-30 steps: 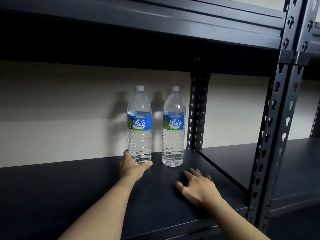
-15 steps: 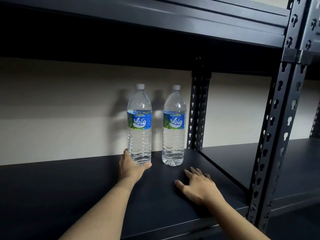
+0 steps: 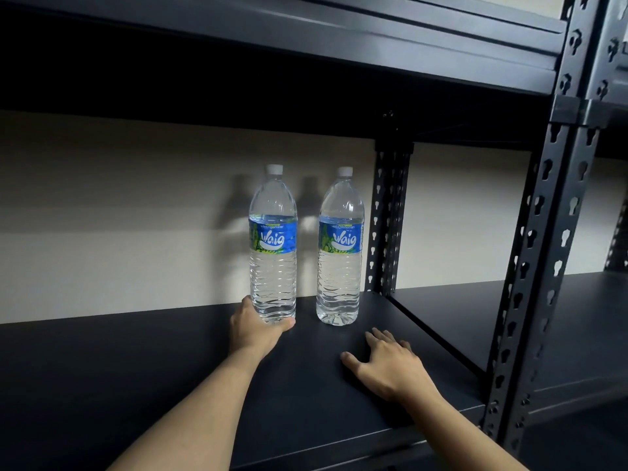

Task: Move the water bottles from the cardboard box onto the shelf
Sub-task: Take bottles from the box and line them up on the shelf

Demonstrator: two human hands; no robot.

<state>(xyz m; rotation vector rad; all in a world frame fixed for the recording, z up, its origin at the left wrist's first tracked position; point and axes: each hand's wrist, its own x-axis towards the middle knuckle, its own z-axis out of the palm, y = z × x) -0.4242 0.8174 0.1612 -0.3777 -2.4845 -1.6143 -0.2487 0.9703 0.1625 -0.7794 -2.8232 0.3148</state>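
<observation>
Saw two water bottles standing upright near the back of a dark metal shelf (image 3: 129, 368), long axes vertical, white caps up, blue labels facing the viewer. Found the left bottle (image 3: 273, 246) and the right bottle (image 3: 339, 249) side by side with a narrow gap between, not touching. Found the left hand (image 3: 253, 329) wrapped round the foot of the left bottle, thumb across its front, fingers curled behind it and mostly hidden. Found the right hand (image 3: 387, 365) lying flat on the shelf, fingers straight and spread, holding nothing, in front of the right bottle and apart from it. Noted a pale wall (image 3: 119, 215) close behind, a perforated rear post (image 3: 387, 219) just right of the right bottle, a front post (image 3: 543, 266) further right, and an upper shelf (image 3: 306, 39) well above the caps. Noted open shelf running leftward, and its front edge under both forearms.
</observation>
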